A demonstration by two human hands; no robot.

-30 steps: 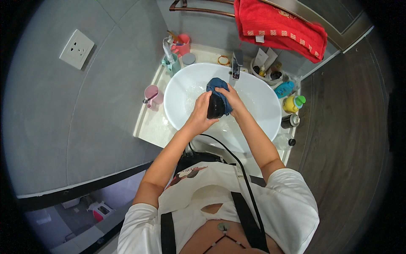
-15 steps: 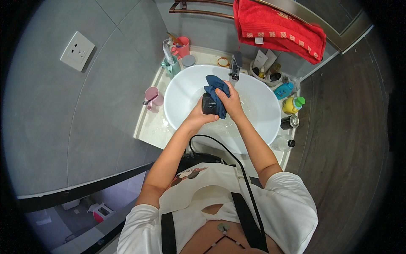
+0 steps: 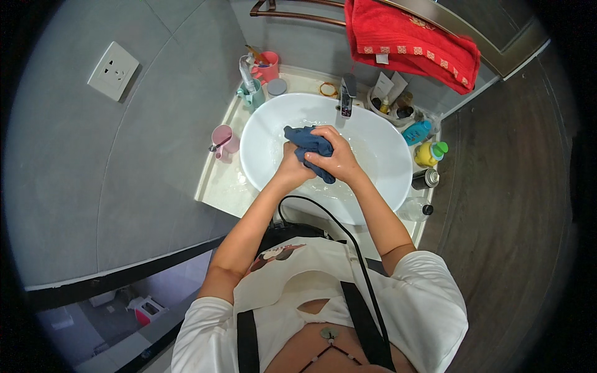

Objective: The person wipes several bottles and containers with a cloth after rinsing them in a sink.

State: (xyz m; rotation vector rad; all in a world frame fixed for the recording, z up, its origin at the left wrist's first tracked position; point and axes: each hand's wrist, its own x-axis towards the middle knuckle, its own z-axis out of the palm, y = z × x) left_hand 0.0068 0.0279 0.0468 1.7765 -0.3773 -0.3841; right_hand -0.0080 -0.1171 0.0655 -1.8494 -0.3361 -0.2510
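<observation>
Where the white basin (image 3: 388,165) sits on the pale surface (image 3: 217,189), I see the person working with both hands over the bowl, with water lying in the bottom below. Bunched between those hands, toward the middle of the basin and on the near side of the faucet (image 3: 346,99), is a dark blue cloth (image 3: 305,138). Its right hand holder is plain enough: the right hand (image 3: 339,158) curls over the cloth, thumb and fingers pressed into the folds. Beneath it, the left hand (image 3: 292,168) touches the cloth from the left side, but most of its fingers are covered, so I cannot tell how closely they are drawn in or what they grip.

Along the left edge stands a pink mug (image 3: 225,142), with a teal cup (image 3: 252,97) and a coral cup (image 3: 268,69) farther back. To the right of the basin, a blue bottle (image 3: 416,132), a yellow bottle (image 3: 426,154) with a green pump top, a dark can (image 3: 424,180) and a clear bottle (image 3: 413,209) line up. Above the surface, a red towel (image 3: 410,46) hangs from the rail (image 3: 298,15).
</observation>
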